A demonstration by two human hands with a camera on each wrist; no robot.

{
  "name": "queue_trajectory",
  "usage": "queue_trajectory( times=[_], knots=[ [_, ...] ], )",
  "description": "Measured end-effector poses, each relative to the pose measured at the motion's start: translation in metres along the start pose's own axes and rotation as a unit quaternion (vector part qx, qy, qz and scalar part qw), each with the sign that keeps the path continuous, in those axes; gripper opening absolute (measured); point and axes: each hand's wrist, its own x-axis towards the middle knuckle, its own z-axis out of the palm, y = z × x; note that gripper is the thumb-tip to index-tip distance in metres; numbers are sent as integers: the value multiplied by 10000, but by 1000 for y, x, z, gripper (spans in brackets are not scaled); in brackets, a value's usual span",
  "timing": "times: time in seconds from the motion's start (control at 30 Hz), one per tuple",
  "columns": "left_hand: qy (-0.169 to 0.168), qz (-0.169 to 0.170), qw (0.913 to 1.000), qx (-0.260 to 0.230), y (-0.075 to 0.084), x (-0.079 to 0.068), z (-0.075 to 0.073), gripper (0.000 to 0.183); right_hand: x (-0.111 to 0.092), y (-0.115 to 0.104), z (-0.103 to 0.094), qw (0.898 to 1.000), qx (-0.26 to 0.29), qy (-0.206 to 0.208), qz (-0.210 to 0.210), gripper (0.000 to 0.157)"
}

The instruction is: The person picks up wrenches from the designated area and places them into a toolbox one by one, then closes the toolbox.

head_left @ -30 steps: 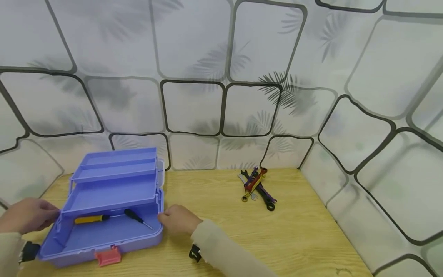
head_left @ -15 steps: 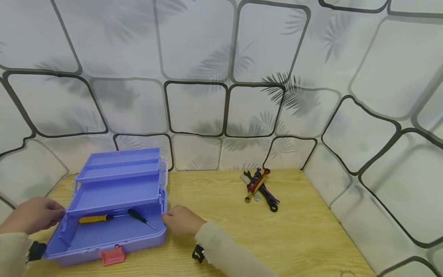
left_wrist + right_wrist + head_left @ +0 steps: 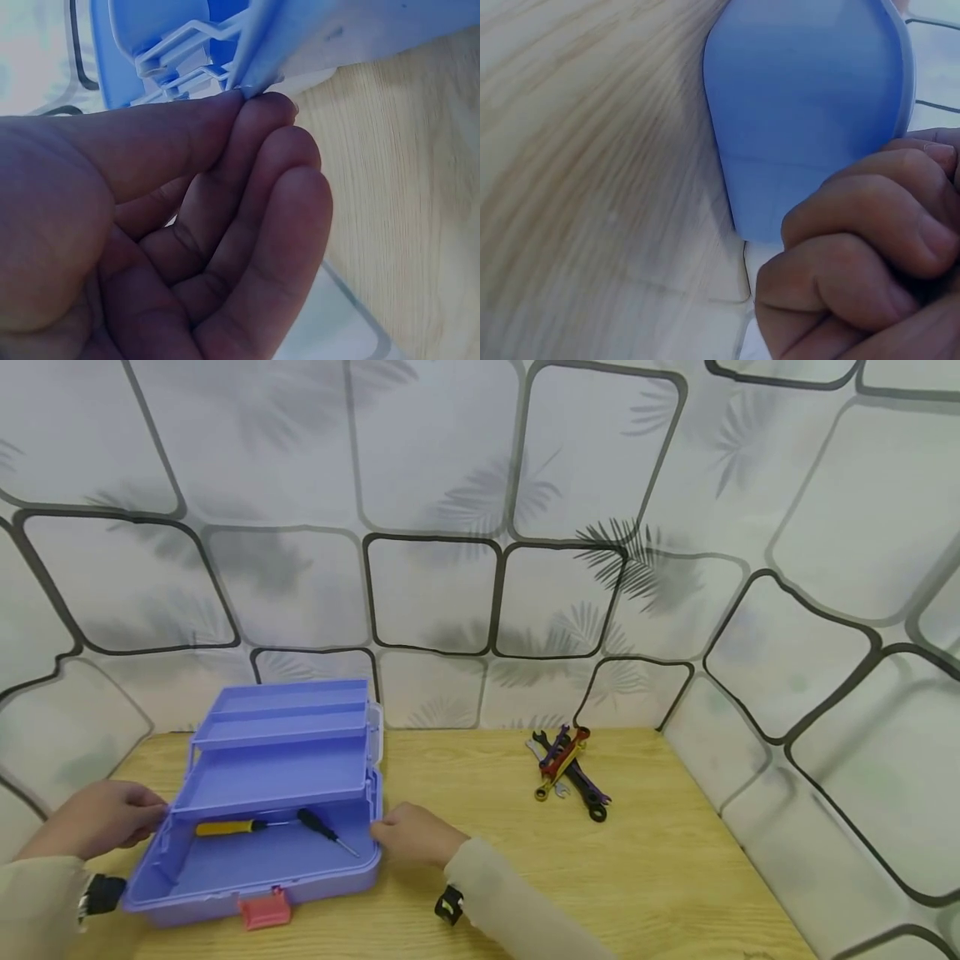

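An opened purple-blue toolbox (image 3: 225, 906) with raised tiered trays (image 3: 277, 772) sits at the left of the table. My left hand (image 3: 108, 817) pinches the rim of its left side between thumb and index finger, as the left wrist view shows up close. At the opposite side, my right hand (image 3: 418, 833) grips the right rim with curled fingers; in the right wrist view the toolbox's side wall (image 3: 802, 97) fills the middle. In the bottom lie a yellow-handled screwdriver (image 3: 228, 827) and a black-handled screwdriver (image 3: 318, 823). A red latch (image 3: 265, 910) hangs from the front.
A pile of several coloured ratchet wrenches (image 3: 566, 768) lies toward the back right of the wooden table (image 3: 637, 877). A patterned cloth wall (image 3: 435, 593) closes off the back and right side. Black bands (image 3: 450, 903) are strapped on both wrists.
The toolbox has shifted right and slightly back across the table, both hands moving with it on its sides. The view has also turned slightly left. The wrenches keep their arrangement.
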Motion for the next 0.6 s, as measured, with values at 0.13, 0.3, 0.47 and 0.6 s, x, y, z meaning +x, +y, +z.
queue_trajectory(
  times=[0.13, 0.3, 0.47, 0.6],
  knots=[
    [-47, 173, 9996, -231, 12, 1, 4, 24, -9, 8, -7, 9999, -11, 131, 4, 52],
    [44, 503, 9986, -180, 29, 3, 9, 22, -20, 20, -18, 9998, 73, 197, 40, 51],
    [91, 632, 9975, -304, 48, 4, 17, 22, -30, 32, -29, 9997, 203, 123, 14, 50],
    [155, 691, 9964, -472, 62, 3, 24, 22, -38, 44, -40, 9994, 339, 88, 30, 48]
  ],
)
